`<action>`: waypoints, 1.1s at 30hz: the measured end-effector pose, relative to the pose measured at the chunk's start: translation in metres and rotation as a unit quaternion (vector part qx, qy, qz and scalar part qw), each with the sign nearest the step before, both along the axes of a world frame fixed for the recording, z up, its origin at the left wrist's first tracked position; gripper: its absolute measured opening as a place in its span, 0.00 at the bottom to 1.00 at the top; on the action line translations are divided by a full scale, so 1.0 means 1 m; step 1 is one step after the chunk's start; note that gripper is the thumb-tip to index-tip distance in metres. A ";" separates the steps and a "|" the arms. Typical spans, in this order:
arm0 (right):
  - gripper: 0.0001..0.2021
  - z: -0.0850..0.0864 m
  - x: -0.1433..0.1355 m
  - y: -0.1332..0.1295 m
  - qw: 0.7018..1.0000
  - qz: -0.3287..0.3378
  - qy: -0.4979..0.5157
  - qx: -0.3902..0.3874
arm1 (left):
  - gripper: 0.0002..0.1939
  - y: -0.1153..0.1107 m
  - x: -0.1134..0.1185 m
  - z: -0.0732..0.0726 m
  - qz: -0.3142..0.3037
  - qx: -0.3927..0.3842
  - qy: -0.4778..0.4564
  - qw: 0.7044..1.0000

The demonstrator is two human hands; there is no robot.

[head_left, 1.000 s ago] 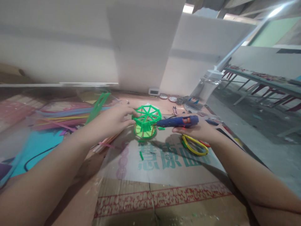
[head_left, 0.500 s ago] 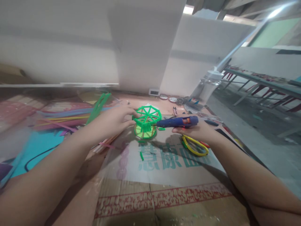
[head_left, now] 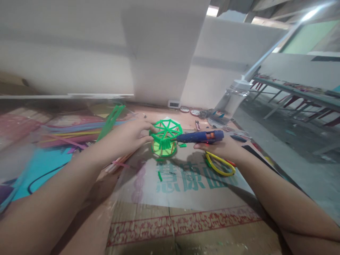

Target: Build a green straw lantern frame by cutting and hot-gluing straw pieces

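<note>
My left hand [head_left: 142, 131] pinches the left edge of a small round green craft model [head_left: 167, 129] between thumb and fingers. Spokes cross the model's top ring, brown sticks stand between its rings, and short green strips line the side facing me. In my right hand [head_left: 212, 147] is a blue glue gun [head_left: 196, 137], its fingers mostly hidden behind the tool. The nozzle points left, at the green strips on the model's front; whether it touches them I cannot tell. Yellow-handled scissors [head_left: 223, 166] lie just below my right hand. Small green offcuts [head_left: 159, 176] lie in front of the model.
A printed cardboard sheet [head_left: 148, 194] covers the table under the work. Green strips [head_left: 110, 122] and several coloured strips lie at left by a blue sheet [head_left: 47, 166]. A clear pump bottle [head_left: 231, 101] and a small digital display [head_left: 174, 103] stand at the back.
The glue gun's nozzle has shifted very slightly left and up along the model's front. My left hand and the model stay in place.
</note>
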State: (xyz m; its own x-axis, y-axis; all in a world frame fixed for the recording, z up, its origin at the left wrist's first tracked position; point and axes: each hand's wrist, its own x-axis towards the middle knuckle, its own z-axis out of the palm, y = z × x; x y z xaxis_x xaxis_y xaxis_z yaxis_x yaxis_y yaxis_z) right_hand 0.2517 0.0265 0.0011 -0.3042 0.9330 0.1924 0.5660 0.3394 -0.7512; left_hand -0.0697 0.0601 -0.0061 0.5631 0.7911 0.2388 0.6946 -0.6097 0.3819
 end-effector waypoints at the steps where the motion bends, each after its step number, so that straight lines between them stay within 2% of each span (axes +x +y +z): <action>1: 0.19 0.000 -0.001 0.000 1.000 -0.004 0.002 -0.003 | 0.15 0.000 0.000 0.000 0.002 0.000 0.001 1.000; 7: 0.18 0.003 -0.004 -0.002 1.000 -0.006 0.003 0.024 | 0.15 -0.004 0.003 0.003 0.022 0.009 0.011 1.000; 16: 0.14 0.004 -0.003 0.000 0.998 0.001 -0.035 0.042 | 0.13 -0.003 0.001 0.000 0.007 0.018 0.001 1.000; 22: 0.16 0.002 0.002 0.001 0.998 0.044 -0.010 0.033 | 0.13 -0.006 0.003 0.003 0.022 0.000 0.005 1.000; 29: 0.13 0.005 0.003 0.002 0.995 0.099 -0.019 0.021 | 0.15 -0.004 0.001 0.000 0.019 0.010 0.014 1.000; 33: 0.15 0.003 0.006 0.004 0.994 0.095 -0.039 0.034 | 0.15 -0.004 0.002 0.001 0.019 0.013 0.016 1.000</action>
State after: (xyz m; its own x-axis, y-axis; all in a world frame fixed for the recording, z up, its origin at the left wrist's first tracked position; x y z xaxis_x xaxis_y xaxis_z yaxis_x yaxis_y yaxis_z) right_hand 0.2574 0.0310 0.0041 -0.4901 0.8432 0.2208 0.5432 0.4936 -0.6792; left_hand -0.0680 0.0560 -0.0055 0.5400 0.8064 0.2413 0.7297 -0.5914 0.3433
